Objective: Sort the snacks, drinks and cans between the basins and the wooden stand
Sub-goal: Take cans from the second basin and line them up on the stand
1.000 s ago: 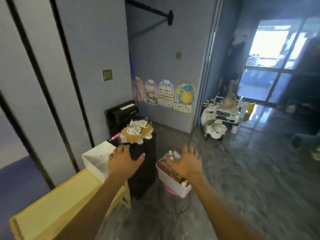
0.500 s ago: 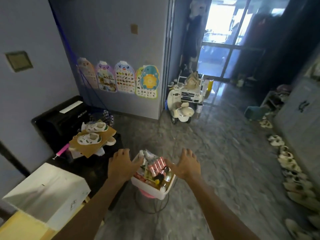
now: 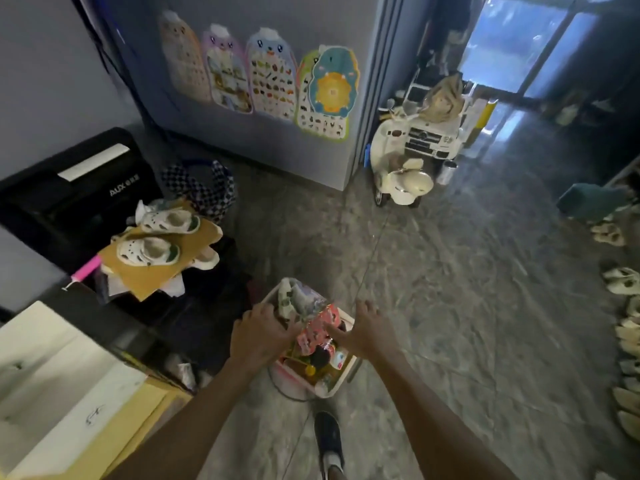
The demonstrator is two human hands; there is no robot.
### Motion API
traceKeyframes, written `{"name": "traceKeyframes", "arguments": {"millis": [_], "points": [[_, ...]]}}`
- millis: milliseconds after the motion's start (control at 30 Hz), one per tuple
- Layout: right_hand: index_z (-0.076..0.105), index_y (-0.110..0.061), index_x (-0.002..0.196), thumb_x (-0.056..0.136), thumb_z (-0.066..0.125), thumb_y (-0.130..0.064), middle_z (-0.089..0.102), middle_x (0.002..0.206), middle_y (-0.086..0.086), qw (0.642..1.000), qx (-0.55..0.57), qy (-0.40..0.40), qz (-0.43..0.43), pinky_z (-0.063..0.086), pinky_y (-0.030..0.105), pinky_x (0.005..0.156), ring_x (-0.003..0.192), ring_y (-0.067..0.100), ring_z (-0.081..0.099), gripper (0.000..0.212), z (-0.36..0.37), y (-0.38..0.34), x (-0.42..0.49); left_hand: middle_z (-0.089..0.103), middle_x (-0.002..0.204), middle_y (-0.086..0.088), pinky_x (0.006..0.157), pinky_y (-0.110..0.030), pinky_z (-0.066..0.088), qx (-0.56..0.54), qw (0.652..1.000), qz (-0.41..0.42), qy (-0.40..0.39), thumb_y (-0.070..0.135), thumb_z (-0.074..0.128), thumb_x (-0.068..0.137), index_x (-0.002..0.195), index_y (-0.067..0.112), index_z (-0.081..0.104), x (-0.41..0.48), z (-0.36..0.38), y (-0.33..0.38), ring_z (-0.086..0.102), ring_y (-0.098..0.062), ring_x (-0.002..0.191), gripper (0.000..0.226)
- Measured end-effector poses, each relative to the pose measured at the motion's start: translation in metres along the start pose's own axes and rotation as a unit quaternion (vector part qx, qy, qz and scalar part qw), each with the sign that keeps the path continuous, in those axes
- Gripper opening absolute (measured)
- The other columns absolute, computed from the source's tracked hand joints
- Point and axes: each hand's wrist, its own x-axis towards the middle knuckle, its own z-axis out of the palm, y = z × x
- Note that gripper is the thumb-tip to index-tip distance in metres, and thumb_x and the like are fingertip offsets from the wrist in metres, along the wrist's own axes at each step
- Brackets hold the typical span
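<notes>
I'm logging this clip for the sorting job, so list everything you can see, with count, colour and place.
basin: one, white, on the floor at centre, packed full
snack packets: several, pink and red, on top in the basin
bottles: a few, count unclear, near end of the basin
wall charts: about five, pastel, on the grey wall
ride-on scooter: one, cream, by the wall corner
toy car: one, white, behind the scooter
child sandals: two, white, on the cardboard
cardboard: one sheet, brown, left
appliance: one, black, far left
box: one, white, lower left
shoes: a row, pale, right edge
left hand: at the basin's left edge
right hand: fingers spread, at its right rim
</notes>
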Motion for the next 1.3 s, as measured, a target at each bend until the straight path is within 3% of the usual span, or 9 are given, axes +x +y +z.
{"name": "traceKeyframes", "arguments": {"millis": [67, 200, 400, 533, 633, 733, 800, 1133, 1300], "points": [[0.035, -0.024, 0.161, 0.074, 0.051, -0.097, 0.037, 0.167, 0.005, 0.998, -0.026, -0.041, -0.047, 0.042, 0.051, 0.117, 0.151, 0.032, 0.039, 0.115, -0.003, 0.004, 0.042, 0.065, 0.133, -0.006, 0.103, -0.048, 0.048, -0.019, 0.999, -0.029, -0.01, 0.095, 0.035, 0.077, 0.127, 0.021, 0.062, 0.024, 0.017, 0.009, 0.06, -0.032, 0.124, 0.093], [0.032, -0.029, 0.16, 0.065, 0.051, -0.103, 0.042, 0.162, 0.006, 0.984, -0.081, -0.118, -0.11, 0.053, 0.049, 0.106, 0.141, 0.031, 0.051, 0.122, 0.026, 0.021, 0.132, 0.061, 0.143, -0.005, 0.098, -0.043, 0.051, -0.058, 0.994, -0.07, -0.062, 0.091, 0.049, 0.084, 0.149, 0.019, 0.048, 0.059, 0.049, 0.024, 0.063, -0.031, 0.126, 0.097], [0.036, -0.047, 0.155, 0.051, 0.035, -0.117, 0.042, 0.161, 0.001, 0.954, -0.154, -0.199, -0.164, 0.052, 0.058, 0.106, 0.143, 0.033, 0.048, 0.126, 0.129, 0.053, 0.254, 0.073, 0.111, 0.005, 0.082, -0.038, 0.059, -0.073, 0.978, -0.143, -0.136, 0.101, 0.042, 0.07, 0.136, 0.037, 0.052, 0.112, 0.14, 0.005, 0.071, -0.019, 0.093, 0.092], [0.043, -0.045, 0.15, 0.045, 0.048, -0.115, 0.051, 0.149, -0.006, 0.948, -0.139, -0.228, -0.172, 0.057, 0.056, 0.097, 0.134, 0.028, 0.054, 0.126, 0.179, 0.057, 0.298, 0.068, 0.135, 0.006, 0.084, -0.037, 0.057, -0.092, 0.971, -0.16, -0.151, 0.096, 0.051, 0.07, 0.159, 0.049, 0.025, 0.136, 0.187, -0.004, 0.071, -0.02, 0.111, 0.104], [0.043, -0.043, 0.148, 0.035, 0.046, -0.118, 0.056, 0.142, -0.002, 0.948, -0.145, -0.231, -0.164, 0.057, 0.055, 0.094, 0.128, 0.029, 0.058, 0.135, 0.238, 0.074, 0.338, 0.066, 0.139, 0.002, 0.09, -0.04, 0.058, -0.103, 0.962, -0.197, -0.157, 0.095, 0.054, 0.071, 0.158, 0.038, 0.026, 0.147, 0.213, -0.009, 0.07, -0.023, 0.115, 0.108], [0.027, -0.051, 0.157, 0.057, 0.047, -0.109, 0.03, 0.164, 0.006, 0.922, -0.19, -0.278, -0.19, 0.047, 0.061, 0.11, 0.146, 0.037, 0.035, 0.117, 0.263, 0.076, 0.356, 0.065, 0.139, -0.001, 0.093, -0.041, 0.057, -0.107, 0.955, -0.225, -0.158, 0.092, 0.056, 0.075, 0.157, 0.03, 0.028, 0.155, 0.233, -0.007, 0.069, -0.026, 0.118, 0.107], [0.026, -0.052, 0.158, 0.061, 0.054, -0.103, 0.022, 0.166, 0.001, 0.916, -0.178, -0.304, -0.194, 0.046, 0.06, 0.111, 0.148, 0.037, 0.033, 0.113, 0.246, 0.066, 0.353, 0.067, 0.137, -0.001, 0.093, -0.042, 0.058, -0.122, 0.953, -0.238, -0.141, 0.092, 0.056, 0.075, 0.159, 0.029, 0.027, 0.162, 0.24, -0.004, 0.07, -0.028, 0.117, 0.109], [0.034, -0.04, 0.154, 0.035, 0.084, -0.089, 0.041, 0.145, 0.001, 0.941, -0.108, -0.301, -0.107, 0.054, 0.049, 0.105, 0.13, 0.029, 0.05, 0.138, 0.189, 0.053, 0.326, 0.071, 0.129, 0.008, 0.089, -0.034, 0.055, -0.148, 0.962, -0.212, -0.09, 0.064, 0.069, 0.09, 0.155, 0.038, 0.036, 0.162, 0.231, 0.0, 0.071, -0.017, 0.111, 0.078], [0.043, -0.027, 0.145, 0.038, 0.076, -0.097, 0.045, 0.137, 0.001, 0.956, -0.091, -0.243, -0.134, 0.056, 0.036, 0.091, 0.117, 0.02, 0.054, 0.133, 0.143, 0.044, 0.298, 0.073, 0.12, 0.009, 0.089, -0.037, 0.056, -0.167, 0.965, -0.194, -0.064, 0.085, 0.066, 0.076, 0.143, 0.04, 0.047, 0.151, 0.193, 0.002, 0.071, -0.016, 0.103, 0.083]]}}
